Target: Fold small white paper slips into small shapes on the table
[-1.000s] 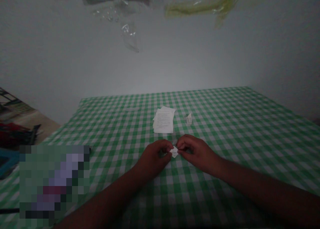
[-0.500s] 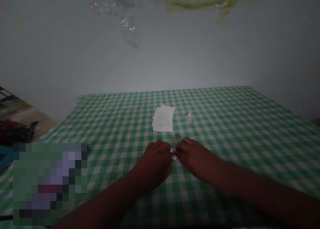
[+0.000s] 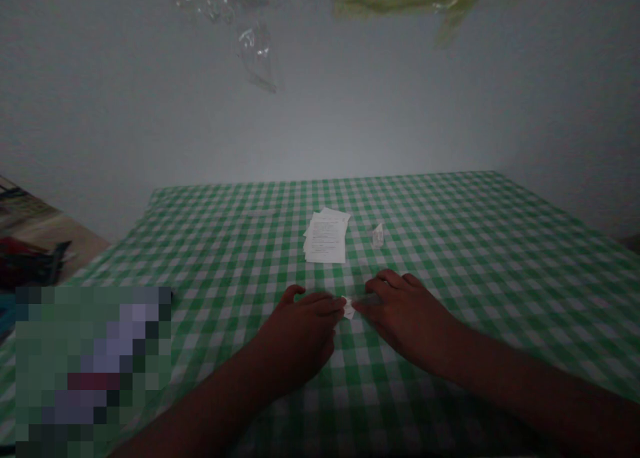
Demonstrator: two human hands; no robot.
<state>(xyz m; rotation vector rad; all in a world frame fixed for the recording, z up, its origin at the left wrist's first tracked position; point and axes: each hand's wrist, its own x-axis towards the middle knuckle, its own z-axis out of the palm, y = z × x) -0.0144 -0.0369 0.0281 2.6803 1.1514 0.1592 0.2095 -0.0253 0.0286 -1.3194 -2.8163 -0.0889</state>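
Observation:
A small piece of folded white paper (image 3: 349, 310) lies on the checked cloth between my two hands. My left hand (image 3: 305, 328) reaches it from the left, its fingertips on the paper's left edge; one finger is lifted apart from the others. At the paper's right edge is the thumb side of my right hand (image 3: 407, 315), whose fingers are spread apart above the cloth. The dim light hides whether that thumb touches the paper. Beyond my hands lies a stack of printed paper sheets (image 3: 326, 239). Right of the stack stands another small folded paper (image 3: 378, 235).
A green and white checked tablecloth (image 3: 225, 245) covers the table, which meets a pale wall (image 3: 320, 111). Clear plastic (image 3: 257, 55) and yellow tape (image 3: 405, 1) hang on the wall. A blurred-out rectangular area (image 3: 95, 365) covers the near left. Red and dark items lie beyond the table's left edge.
My right hand's fingers have spread and shifted slightly right, away from the paper. My left hand has flattened, its fingers stretching out, and more of the small paper shows.

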